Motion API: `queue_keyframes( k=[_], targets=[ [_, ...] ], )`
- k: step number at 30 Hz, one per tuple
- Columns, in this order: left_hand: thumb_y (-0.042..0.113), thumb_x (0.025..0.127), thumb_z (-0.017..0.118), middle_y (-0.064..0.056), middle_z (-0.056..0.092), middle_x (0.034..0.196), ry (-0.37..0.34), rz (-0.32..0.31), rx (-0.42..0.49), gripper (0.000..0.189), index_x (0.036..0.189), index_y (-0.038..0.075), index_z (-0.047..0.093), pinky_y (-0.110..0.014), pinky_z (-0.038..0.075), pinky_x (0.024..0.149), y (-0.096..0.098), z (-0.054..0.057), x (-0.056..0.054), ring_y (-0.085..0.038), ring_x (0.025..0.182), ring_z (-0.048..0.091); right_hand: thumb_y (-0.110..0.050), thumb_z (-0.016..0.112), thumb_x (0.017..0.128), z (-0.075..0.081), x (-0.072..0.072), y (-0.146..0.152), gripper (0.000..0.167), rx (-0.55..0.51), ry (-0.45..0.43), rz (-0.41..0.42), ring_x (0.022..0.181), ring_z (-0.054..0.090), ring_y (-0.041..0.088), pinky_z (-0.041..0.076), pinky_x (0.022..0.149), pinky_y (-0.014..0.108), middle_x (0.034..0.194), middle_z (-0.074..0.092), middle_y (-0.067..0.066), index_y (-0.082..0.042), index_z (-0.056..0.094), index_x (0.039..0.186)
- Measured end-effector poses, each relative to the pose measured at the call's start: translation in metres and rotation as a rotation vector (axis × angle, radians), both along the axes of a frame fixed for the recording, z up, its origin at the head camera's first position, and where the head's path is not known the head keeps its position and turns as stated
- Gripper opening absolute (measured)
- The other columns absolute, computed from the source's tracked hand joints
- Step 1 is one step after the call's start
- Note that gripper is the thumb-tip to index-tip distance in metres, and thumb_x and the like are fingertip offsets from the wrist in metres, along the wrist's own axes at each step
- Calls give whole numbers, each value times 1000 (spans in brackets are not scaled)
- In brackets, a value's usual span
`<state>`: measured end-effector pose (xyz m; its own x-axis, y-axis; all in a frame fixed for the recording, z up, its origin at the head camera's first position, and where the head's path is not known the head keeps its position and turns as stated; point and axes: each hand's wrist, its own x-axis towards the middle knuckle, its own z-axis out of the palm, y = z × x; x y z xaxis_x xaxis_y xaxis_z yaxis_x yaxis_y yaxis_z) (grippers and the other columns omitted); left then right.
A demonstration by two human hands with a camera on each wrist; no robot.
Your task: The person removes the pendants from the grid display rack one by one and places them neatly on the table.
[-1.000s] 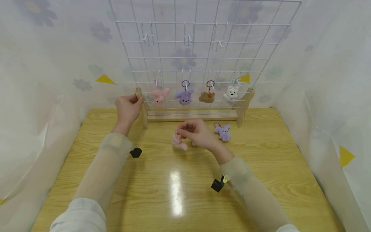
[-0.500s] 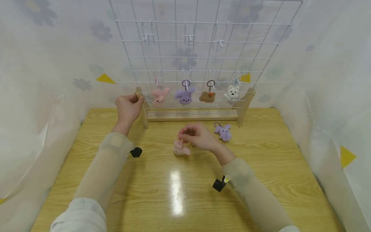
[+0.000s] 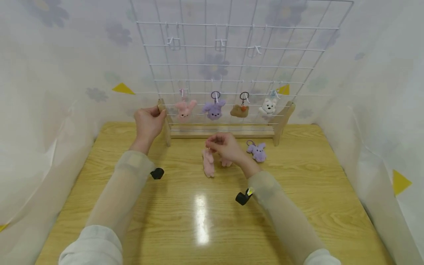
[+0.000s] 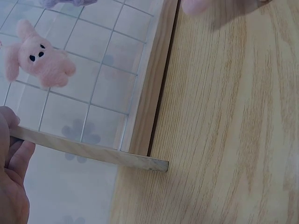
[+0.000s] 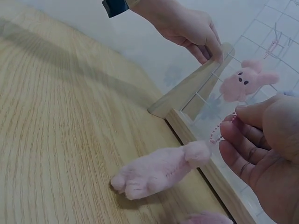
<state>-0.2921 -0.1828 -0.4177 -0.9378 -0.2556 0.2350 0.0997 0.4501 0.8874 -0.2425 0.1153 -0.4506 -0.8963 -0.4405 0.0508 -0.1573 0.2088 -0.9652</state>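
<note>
My left hand [image 3: 150, 124] grips the top of the left wooden post [image 4: 88, 149] of a white wire grid rack. Thumb and fingertips of my right hand [image 3: 228, 148] pinch the pink bead chain [image 5: 216, 132] of a pink plush keychain [image 3: 208, 163]. That plush hangs below the fingertips, low over the wooden table, its back and seam showing in the right wrist view. Partly hidden under the right hand lies a second pink plush [image 3: 226, 162]. A purple plush keychain [image 3: 258, 152] with a ring lies to the right of the hand.
On the grid's lower hooks hang a pink bunny plush [image 3: 185, 110], a purple plush [image 3: 214, 110], a brown bear [image 3: 240, 110] and a white dog [image 3: 268, 106]. Bare white hooks [image 3: 220, 44] sit higher up. The rack's wooden base bar [image 3: 222, 131] crosses the table's back.
My right hand dipped slightly, then rose, and the pinched plush has turned to hang lengthwise. The other pink plush shows more below the hand. The left hand stays on the post.
</note>
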Motion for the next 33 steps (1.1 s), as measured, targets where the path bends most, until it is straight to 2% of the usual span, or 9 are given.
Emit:
queue_keyframes(
  k=[2,8,17,33],
  targets=[
    [17,103,71,-23,77,108,-3,1,-2,28,121,-4,76,-20,58,71,0,0,-1,-29,97,76,-3,67,104,-4,-4,-2,14,-8,-5,-16,82,73,25,61,79,37,103,75,26,9,74,109],
    [15,102,71,-22,77,105,14,0,4,27,119,-4,77,-19,57,70,0,-2,-2,-26,94,76,-2,67,104,-11,-11,-8,14,-32,-41,-74,82,71,20,60,77,29,104,74,28,9,73,110],
    [17,102,72,-19,78,103,17,0,-3,25,118,-1,79,-19,57,70,-1,-4,-3,-24,92,76,0,67,103,-18,-20,-16,13,-92,-44,-139,81,72,17,61,79,31,100,76,20,9,73,110],
    [17,101,73,-19,79,101,24,9,-18,25,116,-1,79,-19,56,69,-1,-3,-2,-24,90,76,0,67,104,-23,-34,-19,15,-78,-39,-191,83,73,22,62,79,33,100,74,28,12,71,111]
  ],
)
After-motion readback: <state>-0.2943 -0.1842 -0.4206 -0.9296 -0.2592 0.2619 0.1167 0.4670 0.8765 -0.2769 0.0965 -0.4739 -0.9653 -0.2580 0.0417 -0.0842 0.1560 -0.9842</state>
